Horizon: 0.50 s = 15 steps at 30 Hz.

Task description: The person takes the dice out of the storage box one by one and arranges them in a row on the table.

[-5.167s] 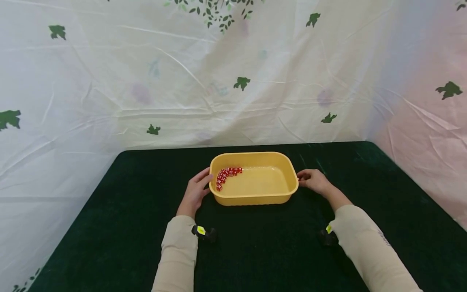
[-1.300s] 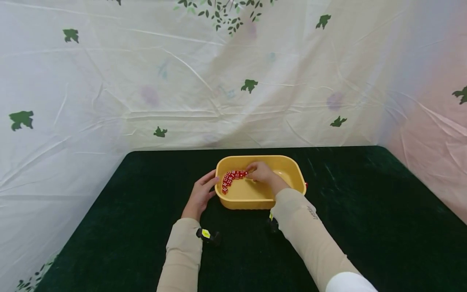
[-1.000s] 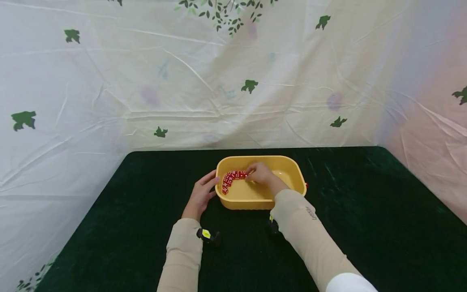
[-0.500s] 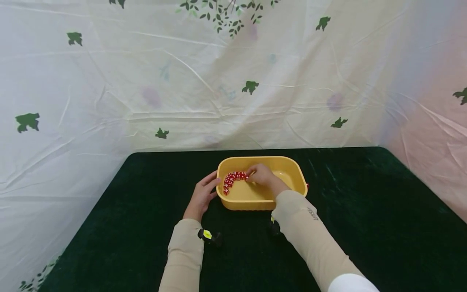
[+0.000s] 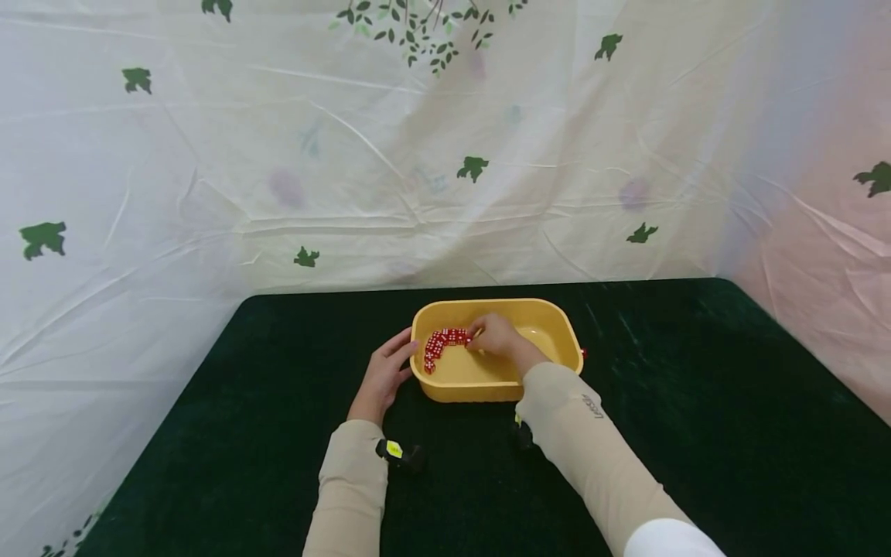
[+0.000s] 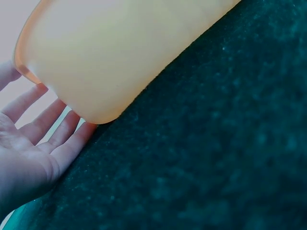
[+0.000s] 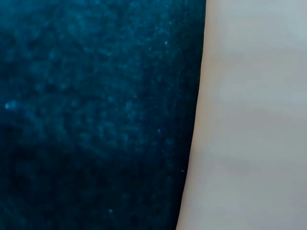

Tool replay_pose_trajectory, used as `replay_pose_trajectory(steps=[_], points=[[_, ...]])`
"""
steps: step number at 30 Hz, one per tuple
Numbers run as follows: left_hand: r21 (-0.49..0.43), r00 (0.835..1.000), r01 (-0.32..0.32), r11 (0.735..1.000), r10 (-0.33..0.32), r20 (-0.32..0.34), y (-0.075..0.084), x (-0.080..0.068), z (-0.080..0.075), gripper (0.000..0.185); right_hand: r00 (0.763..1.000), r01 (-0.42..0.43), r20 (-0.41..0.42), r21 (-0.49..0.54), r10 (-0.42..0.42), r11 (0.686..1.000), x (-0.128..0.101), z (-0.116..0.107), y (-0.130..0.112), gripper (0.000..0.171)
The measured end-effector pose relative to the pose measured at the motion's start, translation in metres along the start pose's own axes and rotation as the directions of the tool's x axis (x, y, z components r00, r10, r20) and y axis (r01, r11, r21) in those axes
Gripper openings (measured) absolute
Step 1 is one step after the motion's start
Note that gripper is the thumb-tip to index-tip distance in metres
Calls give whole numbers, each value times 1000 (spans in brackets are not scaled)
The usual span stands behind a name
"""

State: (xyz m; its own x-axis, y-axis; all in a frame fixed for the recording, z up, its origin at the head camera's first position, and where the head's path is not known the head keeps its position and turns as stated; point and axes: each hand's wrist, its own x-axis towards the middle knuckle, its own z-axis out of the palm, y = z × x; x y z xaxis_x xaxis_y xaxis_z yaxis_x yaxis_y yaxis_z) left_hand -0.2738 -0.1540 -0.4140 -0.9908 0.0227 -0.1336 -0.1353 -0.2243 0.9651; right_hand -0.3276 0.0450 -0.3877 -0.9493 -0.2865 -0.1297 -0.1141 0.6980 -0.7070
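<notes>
Worktop (image 5: 209,433): dark green cloth cover, seen from its near edge toward the far edge.

Sleeves: 2 beige sleeves (image 5: 348,495) reach in from the near edge; a small black wrist device with a yellow tag (image 5: 394,452) sits at the left cuff.

Left hand (image 5: 381,375): lies on the cloth at the tub's left end. In the left wrist view the fingers (image 6: 45,129) are straight and spread apart, palm facing the tub wall, fingertips touching its rounded lower corner. It grips nothing.

Tub (image 5: 550,321): yellow plastic, rectangular with rounded corners, standing upright on the worktop about midway between the left and right edges, nearer the far edge than the near one. The right wrist view shows only its pale wall against the cloth.

Right hand (image 5: 496,336): reaches over the tub's near rim into the tub, fingers curled down at the right end of the dice row. Whether the fingers pinch a die or only touch the row cannot be told.

Dice (image 5: 438,345): small red dice with white pips, in a curved row along the tub's far-left inside corner.

Red speck (image 5: 583,353): just outside the tub's right rim; too small to identify.

Backdrop (image 5: 209,155): creased white sheet with green leaf prints, hung beyond the far edge and along the right edge.
</notes>
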Motion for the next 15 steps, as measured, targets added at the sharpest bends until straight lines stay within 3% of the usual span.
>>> replay_pose_trajectory(steps=[2,15], points=[[0,1000,3,1000,-3,-3,-1,0,0,38,1000,-3,8,-5,3,1000,0,-1,0,14],[-4,1000,-8,1000,8,6,-1,0,-1,38,982,190,32,-73,-188,979,-12,-25,-19,17]])
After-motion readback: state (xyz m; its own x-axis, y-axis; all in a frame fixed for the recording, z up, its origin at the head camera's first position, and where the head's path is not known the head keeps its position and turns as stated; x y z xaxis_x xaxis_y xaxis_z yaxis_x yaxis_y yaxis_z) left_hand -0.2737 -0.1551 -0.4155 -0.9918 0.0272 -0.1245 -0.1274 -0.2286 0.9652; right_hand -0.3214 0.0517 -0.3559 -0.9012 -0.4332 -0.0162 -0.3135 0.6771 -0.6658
